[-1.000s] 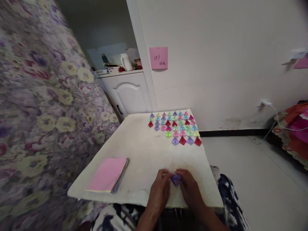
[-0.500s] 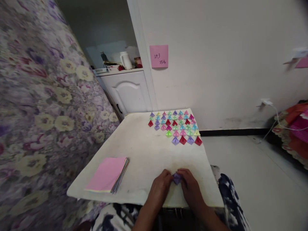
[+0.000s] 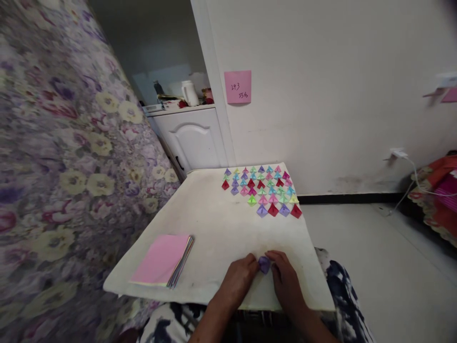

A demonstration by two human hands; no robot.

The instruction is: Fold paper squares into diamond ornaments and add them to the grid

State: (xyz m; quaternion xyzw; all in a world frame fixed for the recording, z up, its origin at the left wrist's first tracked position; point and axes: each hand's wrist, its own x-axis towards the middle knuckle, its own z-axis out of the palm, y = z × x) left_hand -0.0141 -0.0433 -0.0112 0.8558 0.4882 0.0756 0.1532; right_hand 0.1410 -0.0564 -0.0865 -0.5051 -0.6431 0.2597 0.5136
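Note:
A small purple folded paper piece point(image 3: 264, 264) is between my two hands, close to the near edge of the white table point(image 3: 214, 233). My left hand point(image 3: 243, 272) pinches its left side with curled fingers. At its right side is my right hand point(image 3: 283, 274), fingers bent and the tips against the paper's edge. Farther back lie several rows of folded paper pieces point(image 3: 273, 209) in purple, red, pink, green, blue and yellow. To the left of my hands rests a stack of square paper sheets point(image 3: 162, 259), a pink one on top.
A floral curtain point(image 3: 71, 166) hangs along the left side. Behind the table are a white cabinet point(image 3: 196, 138) with a white jug point(image 3: 190, 93) on it and a wall with a pink note point(image 3: 238, 87). At right, a cable runs from a wall socket point(image 3: 398, 152).
The purple paper has turned a little between my fingers and its shape looks rounder. The camera view has shifted slightly, and my hands stay near the same spot.

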